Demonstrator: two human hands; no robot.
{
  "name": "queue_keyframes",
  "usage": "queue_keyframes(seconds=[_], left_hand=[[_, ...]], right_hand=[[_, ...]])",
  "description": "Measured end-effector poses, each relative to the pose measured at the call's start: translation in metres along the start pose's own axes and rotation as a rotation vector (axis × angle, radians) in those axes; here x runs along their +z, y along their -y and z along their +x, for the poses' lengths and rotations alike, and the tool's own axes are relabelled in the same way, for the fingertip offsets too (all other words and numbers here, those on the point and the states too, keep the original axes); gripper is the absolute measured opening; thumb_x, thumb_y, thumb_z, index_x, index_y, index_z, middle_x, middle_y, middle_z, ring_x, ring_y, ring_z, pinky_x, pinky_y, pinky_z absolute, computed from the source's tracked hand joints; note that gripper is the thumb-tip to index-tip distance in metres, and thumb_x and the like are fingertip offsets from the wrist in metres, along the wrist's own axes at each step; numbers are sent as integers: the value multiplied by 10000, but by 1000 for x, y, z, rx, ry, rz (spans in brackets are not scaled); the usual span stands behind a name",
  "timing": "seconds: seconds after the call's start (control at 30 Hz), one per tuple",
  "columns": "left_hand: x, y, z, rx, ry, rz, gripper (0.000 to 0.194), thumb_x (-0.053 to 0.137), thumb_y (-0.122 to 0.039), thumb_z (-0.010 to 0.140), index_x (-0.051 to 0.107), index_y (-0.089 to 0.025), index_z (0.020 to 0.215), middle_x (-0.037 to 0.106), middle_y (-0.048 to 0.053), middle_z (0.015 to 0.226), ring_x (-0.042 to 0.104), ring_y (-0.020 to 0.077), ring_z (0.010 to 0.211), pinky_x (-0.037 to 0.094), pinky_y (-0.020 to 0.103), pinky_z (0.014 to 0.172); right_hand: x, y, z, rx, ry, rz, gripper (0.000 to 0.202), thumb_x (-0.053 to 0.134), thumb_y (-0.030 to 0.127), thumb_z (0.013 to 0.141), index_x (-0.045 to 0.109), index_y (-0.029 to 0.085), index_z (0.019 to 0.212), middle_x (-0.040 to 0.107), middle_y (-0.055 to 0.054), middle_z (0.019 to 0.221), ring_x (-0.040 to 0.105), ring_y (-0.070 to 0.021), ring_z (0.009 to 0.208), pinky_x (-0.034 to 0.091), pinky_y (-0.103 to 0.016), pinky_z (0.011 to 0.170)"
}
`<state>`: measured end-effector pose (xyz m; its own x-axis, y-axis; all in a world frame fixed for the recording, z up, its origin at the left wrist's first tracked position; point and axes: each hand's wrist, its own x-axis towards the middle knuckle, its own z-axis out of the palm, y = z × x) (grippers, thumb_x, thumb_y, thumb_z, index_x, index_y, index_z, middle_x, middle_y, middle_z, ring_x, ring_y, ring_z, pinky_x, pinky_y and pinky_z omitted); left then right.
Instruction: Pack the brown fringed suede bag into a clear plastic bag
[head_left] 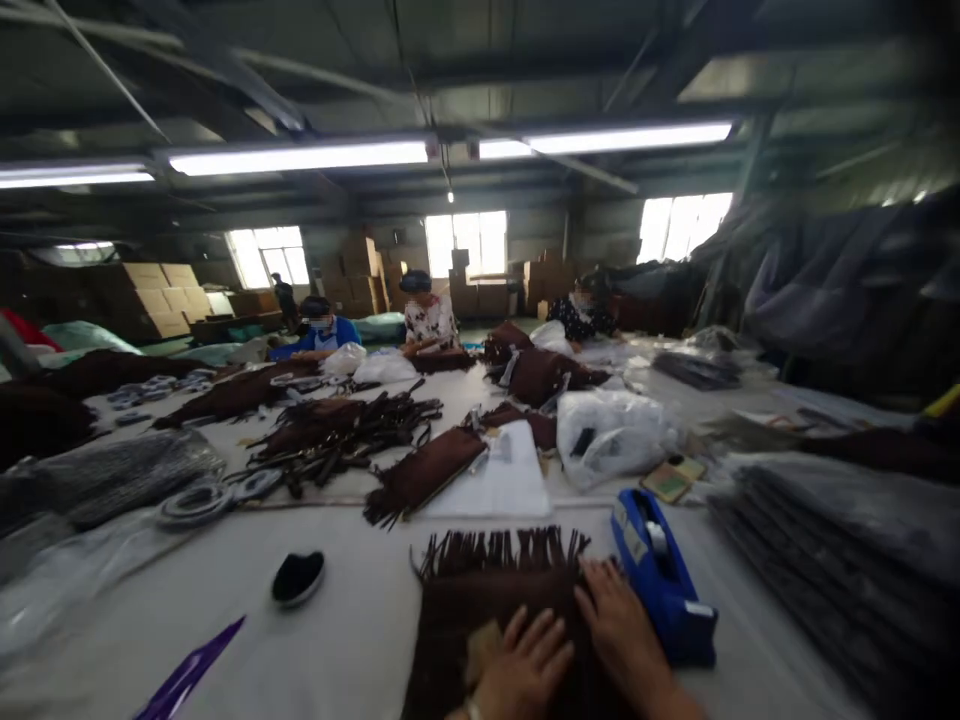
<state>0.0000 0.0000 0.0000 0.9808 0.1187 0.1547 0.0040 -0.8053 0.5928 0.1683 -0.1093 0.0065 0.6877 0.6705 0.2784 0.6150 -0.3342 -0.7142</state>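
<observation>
A brown fringed fabric piece (487,590) lies flat on the white table (360,620) right in front of me, fringe pointing away. My left hand (525,665) rests flat on it with fingers spread, beside a small tan patch. My right hand (619,625) presses palm-down on the fabric's right side, close to a blue tape dispenser (660,580). Neither hand holds anything.
Another fringed brown piece (424,475) and a white sheet (510,475) lie further back. A black pad (298,578) and a purple strip (187,675) sit at the left. Plastic-wrapped dark stacks (840,540) fill the right. A white plastic bag (611,435) lies mid-table. Several people work at the far end.
</observation>
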Motion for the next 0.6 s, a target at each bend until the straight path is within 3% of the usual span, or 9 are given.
queue_keyframes(seconds=[0.1, 0.2, 0.27, 0.33, 0.4, 0.5, 0.57, 0.6], left_hand=[[8, -8, -14, 81, 119, 183, 780, 615, -306, 750, 259, -193, 1435, 217, 82, 1514, 129, 275, 1402, -18, 467, 1154], [15, -14, -12, 92, 113, 352, 780, 598, -255, 738, 262, -103, 1425, 190, 131, 1514, 88, 277, 1408, -11, 444, 1153], [20, -18, -8, 94, 75, 456, 638, 519, -223, 829, 294, -81, 1409, 234, 152, 1496, 124, 281, 1403, 48, 431, 1155], [24, -20, -4, 108, 38, 543, 479, 394, -192, 919, 350, -86, 1384, 312, 156, 1463, 206, 275, 1385, 135, 421, 1143], [23, -21, 1, 116, 34, 571, 421, 364, -191, 940, 410, -103, 1349, 386, 142, 1425, 289, 265, 1356, 215, 412, 1122], [13, -19, 6, 99, 66, 495, 458, 478, -244, 892, 436, -113, 1328, 419, 122, 1407, 323, 261, 1340, 266, 415, 1110], [5, -18, 8, 83, 77, 418, 543, 547, -273, 843, 414, -113, 1344, 398, 118, 1422, 294, 265, 1354, 253, 421, 1122], [2, -18, 9, 73, 74, 384, 578, 565, -273, 826, 398, -112, 1356, 379, 119, 1434, 273, 267, 1363, 239, 426, 1130]], right_hand=[[12, -20, -9, 27, 159, 18, 498, 516, 428, 783, 579, 210, 1226, 506, -73, 1340, 331, -266, 1327, 168, -419, 1131], [6, -32, -6, 105, 167, 33, 566, 474, 435, 811, 507, 121, 1281, 423, -125, 1401, 254, -283, 1361, 108, -480, 1138], [-12, -28, -9, 113, 137, 50, 573, 422, 469, 850, 471, 128, 1307, 419, -118, 1407, 284, -252, 1350, 135, -452, 1144], [-34, -20, -24, 153, 93, 164, 546, 370, 520, 876, 483, 185, 1293, 485, -86, 1358, 396, -219, 1285, 242, -415, 1123], [-49, -12, -52, 343, 127, 448, 519, 384, 573, 865, 568, 210, 1187, 583, -82, 1245, 505, -221, 1187, 362, -400, 1059], [-51, -2, -100, 743, 487, 879, 488, 572, 578, 767, 662, 167, 1013, 660, -126, 1092, 589, -269, 1070, 458, -400, 956], [-39, 5, -120, 890, 713, 994, 500, 630, 530, 744, 647, 159, 1079, 668, -135, 1068, 610, -280, 1031, 476, -413, 921], [-32, 7, -124, 942, 751, 1067, 521, 616, 531, 756, 625, 162, 1124, 671, -135, 1059, 617, -281, 1017, 481, -424, 909]])
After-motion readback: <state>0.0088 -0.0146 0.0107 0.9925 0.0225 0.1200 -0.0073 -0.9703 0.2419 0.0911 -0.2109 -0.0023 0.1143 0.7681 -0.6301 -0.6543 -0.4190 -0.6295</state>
